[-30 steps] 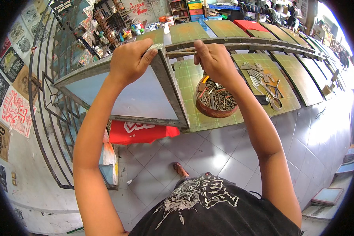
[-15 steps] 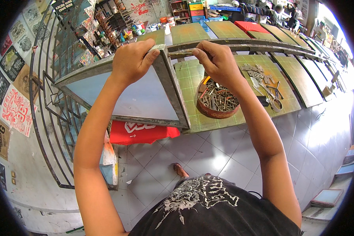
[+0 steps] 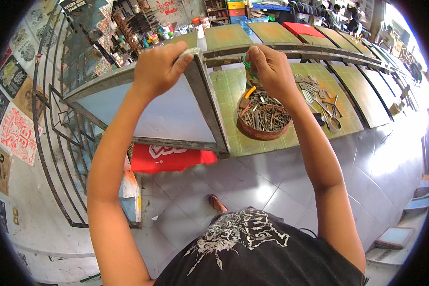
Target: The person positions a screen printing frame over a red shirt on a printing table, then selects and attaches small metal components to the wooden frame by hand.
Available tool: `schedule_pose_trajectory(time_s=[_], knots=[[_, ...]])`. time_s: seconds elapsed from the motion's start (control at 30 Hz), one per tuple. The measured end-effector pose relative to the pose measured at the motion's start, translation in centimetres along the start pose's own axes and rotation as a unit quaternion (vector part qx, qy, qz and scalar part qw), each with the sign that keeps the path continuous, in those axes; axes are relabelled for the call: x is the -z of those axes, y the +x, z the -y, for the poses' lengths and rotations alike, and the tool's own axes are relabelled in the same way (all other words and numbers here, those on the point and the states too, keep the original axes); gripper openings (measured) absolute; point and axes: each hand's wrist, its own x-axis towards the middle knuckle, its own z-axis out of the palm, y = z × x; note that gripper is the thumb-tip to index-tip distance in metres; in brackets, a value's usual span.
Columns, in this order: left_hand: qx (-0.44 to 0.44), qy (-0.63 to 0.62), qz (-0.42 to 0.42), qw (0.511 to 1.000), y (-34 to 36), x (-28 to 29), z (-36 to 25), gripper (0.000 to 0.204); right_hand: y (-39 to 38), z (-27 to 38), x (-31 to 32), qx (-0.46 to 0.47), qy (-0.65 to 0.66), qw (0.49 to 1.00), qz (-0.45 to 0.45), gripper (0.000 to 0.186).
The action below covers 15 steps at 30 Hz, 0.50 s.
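Right hand (image 3: pixel 271 71) has shifted a little to the right of the frame since half a second ago; green now shows at its fingertips, where a thin brownish rod ran toward the corner. Left hand (image 3: pixel 159 69) much as it was.

Key relation: the screen frame (image 3: pixel 209 105), left of centre, stands tilted. Its right-hand bar runs long axis from the upper centre down and slightly right to mid-picture. Right hand is level with the top of that bar, a short gap to its right; the corner lies directly leftward of the fingertips, not touching them. Left hand is nearer, on the corner itself: fingers curled over the top edge, thumb pressed along it.

Right hand: thumb and fingers pressed together, seemingly pinching the green piece (image 3: pixel 247 63). Most of it hidden; shape and axis cannot be told.

Below the right hand, just right of centre: round reddish tin (image 3: pixel 263 133), full of screws (image 3: pixel 270 113), a yellow-handled tool (image 3: pixel 250 92) leaning inside. It sits on the green worktop (image 3: pixel 226 88). Farther right, metal plates (image 3: pixel 308 85). Red cloth (image 3: pixel 171 158) under the frame's lower bar.
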Motion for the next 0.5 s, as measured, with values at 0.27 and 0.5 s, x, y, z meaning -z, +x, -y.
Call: schedule_pose_trajectory(time_s=[0.27, 0.5], knots=[[0.017, -0.025, 0.004, 1.000, -0.4, 0.2, -0.1, 0.042, -10.7, -15.7, -2.3, -0.200, -0.086, 0.975, 0.044, 0.030], [0.017, -0.055, 0.015, 0.998, -0.2, 0.7, -0.5, 0.041, -13.0, -22.6, -7.4, -0.256, -0.126, 0.956, 0.075, 0.028]])
